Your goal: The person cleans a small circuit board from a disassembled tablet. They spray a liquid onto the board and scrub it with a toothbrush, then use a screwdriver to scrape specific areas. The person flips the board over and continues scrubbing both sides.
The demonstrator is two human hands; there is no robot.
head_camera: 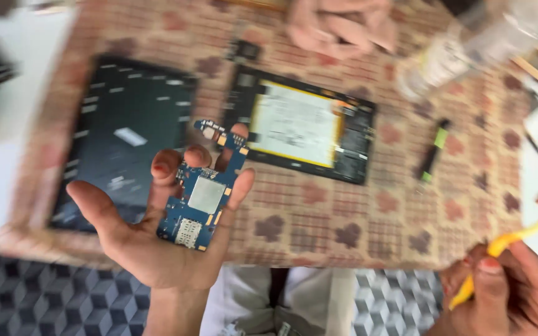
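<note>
The worktop [319, 230] was covered by a checked cloth in beige and brown, with a tiled floor [45, 298] in grey cube shapes showing below its near edge. On the cloth to the left lay the largest piece, a dark flat back cover [126, 130], rectangular and blurred. Just to its right, apart from it, lay an opened tablet body [300, 124] in a black frame, its pale battery edged in yellow. At the far edge another person's hand [340, 25] rested on the cloth, and beside it to the right lay a clear plastic bottle [468, 46], tilted.

The left hand [157, 230] was raised over the near edge of the worktop, palm up and fingers spread, cradling a blue circuit board [203, 190]. The board lay across the palm and fingers, its narrow end pointing away toward the tablet body, a silver shield at its middle.

The right hand [505, 292] sat at the lower right, fingers curled tight around a yellow handle [518, 239] of a brush. A small black and green tool [432, 152] lay on the cloth right of the tablet body.
</note>
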